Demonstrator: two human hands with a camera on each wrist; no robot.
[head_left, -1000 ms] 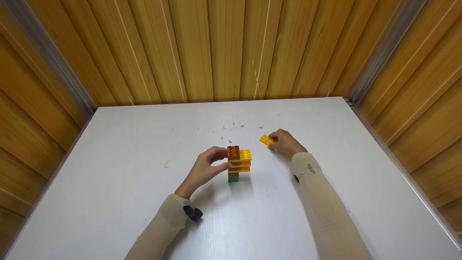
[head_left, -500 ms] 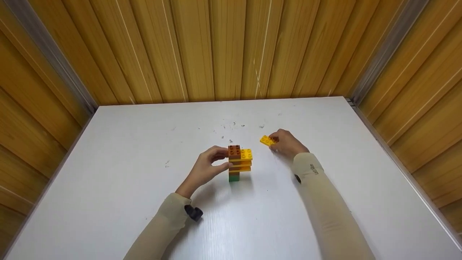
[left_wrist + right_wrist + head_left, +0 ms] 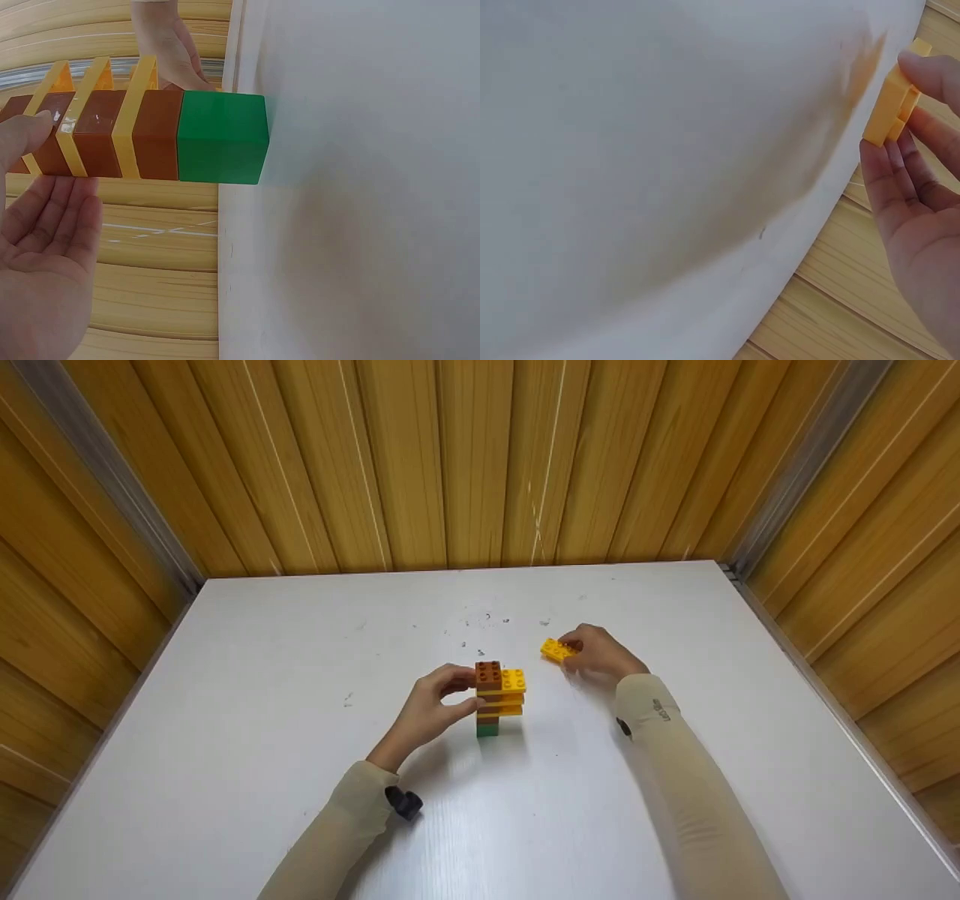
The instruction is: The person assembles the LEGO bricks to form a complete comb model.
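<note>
A tower of toy building bricks (image 3: 488, 676) stands upright at mid-table, a green brick (image 3: 223, 138) at its base. Above the green, brown bricks (image 3: 156, 133) alternate with thin yellow plates that jut out to the right. My left hand (image 3: 433, 706) holds the tower from its left side, thumb on the near face and fingers behind. Off to the right and farther back, my right hand (image 3: 604, 651) pinches a loose yellow plate brick (image 3: 556, 649), studs up, between thumb and fingers. The right wrist view shows that same plate edge-on at the fingertips.
The white table (image 3: 247, 675) carries dark scuff marks beyond the tower. Wood-patterned panels (image 3: 472, 465) rise behind it and at both sides. A black wrist device (image 3: 404, 802) sits at the left cuff.
My right hand, with the yellow plate, has shifted very slightly and its wrist has turned a little to the right. The left hand and tower hold their place.
</note>
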